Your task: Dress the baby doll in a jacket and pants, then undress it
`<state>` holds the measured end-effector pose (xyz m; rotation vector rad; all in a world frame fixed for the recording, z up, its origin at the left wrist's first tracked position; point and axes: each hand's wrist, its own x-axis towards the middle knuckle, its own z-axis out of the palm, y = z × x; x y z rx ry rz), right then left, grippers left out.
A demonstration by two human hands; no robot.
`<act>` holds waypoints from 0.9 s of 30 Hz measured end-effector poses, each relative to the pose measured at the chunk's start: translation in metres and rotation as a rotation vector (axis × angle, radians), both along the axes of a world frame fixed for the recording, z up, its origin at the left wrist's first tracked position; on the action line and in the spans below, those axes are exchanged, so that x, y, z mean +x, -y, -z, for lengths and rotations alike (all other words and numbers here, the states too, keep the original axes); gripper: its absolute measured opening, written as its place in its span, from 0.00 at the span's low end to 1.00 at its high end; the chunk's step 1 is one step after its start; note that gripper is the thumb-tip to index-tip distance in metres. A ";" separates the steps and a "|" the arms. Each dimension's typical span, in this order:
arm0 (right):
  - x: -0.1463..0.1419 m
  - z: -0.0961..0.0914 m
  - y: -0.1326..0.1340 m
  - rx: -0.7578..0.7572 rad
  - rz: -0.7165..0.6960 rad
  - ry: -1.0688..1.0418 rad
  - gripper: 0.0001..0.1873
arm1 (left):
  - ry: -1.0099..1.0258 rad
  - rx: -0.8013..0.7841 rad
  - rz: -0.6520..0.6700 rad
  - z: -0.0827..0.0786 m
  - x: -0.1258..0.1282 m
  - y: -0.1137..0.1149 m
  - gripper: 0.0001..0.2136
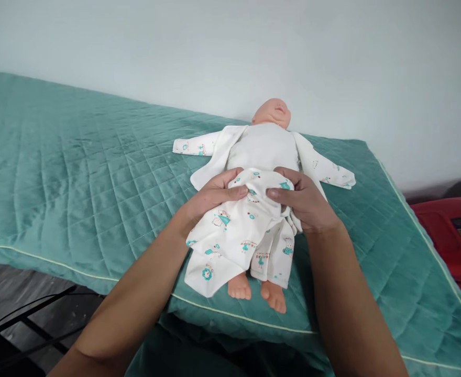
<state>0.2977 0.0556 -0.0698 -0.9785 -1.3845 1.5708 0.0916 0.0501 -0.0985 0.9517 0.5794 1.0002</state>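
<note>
A baby doll (280,112) lies on its back, bare feet towards me. Its white torso (265,149) shows between the spread fronts of a white jacket (226,149), whose printed sleeves cover both arms. Over the doll's lower body, my left hand (220,193) and my right hand (303,199) pinch a white baby garment (234,233) with teal animal prints, thumbs on top and fingers underneath. Its loose corner drapes over one leg. Matching trousers (273,256) show on the other leg. Where the held cloth joins the other clothing is hidden.
A teal quilted cover (77,173) with a pale piped edge lies beneath the doll. Behind it rises a white wall (215,52). At the right stands a red plastic object (448,235); a dark metal frame (37,324) is at the lower left.
</note>
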 end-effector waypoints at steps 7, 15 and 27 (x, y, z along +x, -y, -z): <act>-0.004 -0.011 0.007 0.115 -0.280 0.400 0.16 | 0.010 0.043 -0.071 0.005 0.002 -0.004 0.12; -0.008 0.007 0.004 0.054 0.107 0.025 0.09 | -0.192 0.187 0.167 -0.001 -0.009 -0.004 0.29; -0.008 -0.002 0.007 0.041 -0.041 0.095 0.18 | -0.034 0.000 -0.070 0.006 0.001 0.000 0.22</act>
